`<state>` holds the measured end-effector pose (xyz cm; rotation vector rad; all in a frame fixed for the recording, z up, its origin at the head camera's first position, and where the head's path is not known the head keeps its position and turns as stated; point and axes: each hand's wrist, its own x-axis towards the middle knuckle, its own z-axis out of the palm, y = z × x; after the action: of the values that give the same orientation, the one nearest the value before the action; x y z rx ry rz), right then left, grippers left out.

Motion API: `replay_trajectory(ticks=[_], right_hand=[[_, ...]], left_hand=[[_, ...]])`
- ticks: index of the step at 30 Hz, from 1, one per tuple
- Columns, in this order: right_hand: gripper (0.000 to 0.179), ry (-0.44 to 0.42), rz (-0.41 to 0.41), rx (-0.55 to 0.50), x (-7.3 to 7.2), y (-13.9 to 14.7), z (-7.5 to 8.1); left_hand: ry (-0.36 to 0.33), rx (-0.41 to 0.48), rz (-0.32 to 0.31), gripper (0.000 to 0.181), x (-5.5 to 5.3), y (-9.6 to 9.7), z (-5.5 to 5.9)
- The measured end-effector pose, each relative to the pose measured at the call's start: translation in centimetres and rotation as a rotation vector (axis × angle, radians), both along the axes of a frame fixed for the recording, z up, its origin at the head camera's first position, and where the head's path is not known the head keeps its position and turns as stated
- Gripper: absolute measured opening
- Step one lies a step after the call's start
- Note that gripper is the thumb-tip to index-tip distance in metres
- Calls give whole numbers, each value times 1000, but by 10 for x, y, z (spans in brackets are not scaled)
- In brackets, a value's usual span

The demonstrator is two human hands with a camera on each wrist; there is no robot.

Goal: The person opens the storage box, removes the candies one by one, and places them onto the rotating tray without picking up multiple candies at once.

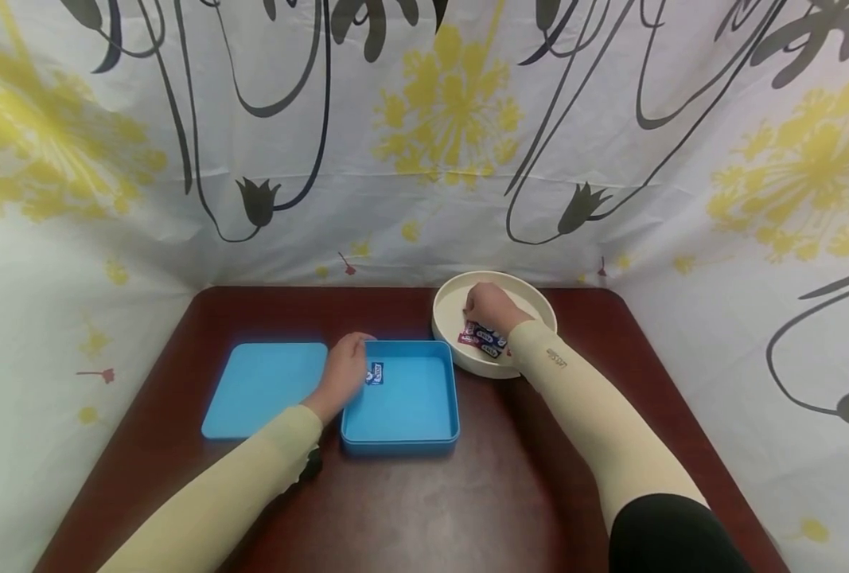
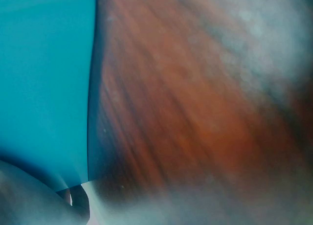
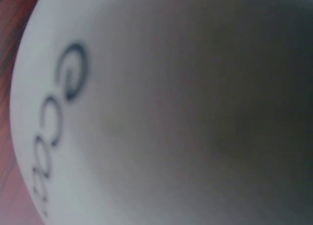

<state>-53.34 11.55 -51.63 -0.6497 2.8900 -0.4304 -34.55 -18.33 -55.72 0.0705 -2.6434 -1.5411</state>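
In the head view, my left hand (image 1: 344, 372) grips the left wall of an open light-blue box (image 1: 410, 435) near its back corner. One small blue-and-white wrapped packet (image 1: 375, 373) lies inside the box, close to that hand. My right hand (image 1: 492, 306) reaches into a round cream bowl (image 1: 447, 344), its fingers curled and pointing down. Just below them lie several small packets (image 1: 483, 338), dark blue and red. Whether the right fingertips pinch one is hidden. The right wrist view is filled by a blurred pale curved surface (image 3: 146, 112) with dark lettering.
A flat light-blue lid (image 1: 266, 388) lies on the dark red-brown table (image 1: 488, 477), left of the box. Below the left forearm a small dark object (image 1: 313, 464) shows partly. Patterned white sheeting (image 1: 424, 215) surrounds the table's back and sides.
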Motion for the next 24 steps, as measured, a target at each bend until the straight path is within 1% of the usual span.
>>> replay_trajectory(ticks=[4, 8, 13, 16, 19, 24], right_hand=[[12, -16, -4, -1, 0, 0, -1], [10, -23, -9, -25, 1, 2, -1], [15, -4, -4, -53, 6, 5, 2], [18, 4, -17, -64, 9, 6, 4], [17, 3, -28, -74, 12, 7, 6], [16, 1, -26, -79, 12, 7, 5]], left_hand=[[-5, 2, 4, 40, 2, 0, 2], [-9, 7, 3, 40, 2, 0, 2], [-3, 8, -2, 39, 1, 0, 1], [-2, 4, -5, 39, 0, 0, 1], [-3, 4, -11, 40, -1, 0, 1], [-4, -5, -7, 41, -1, 0, 0]])
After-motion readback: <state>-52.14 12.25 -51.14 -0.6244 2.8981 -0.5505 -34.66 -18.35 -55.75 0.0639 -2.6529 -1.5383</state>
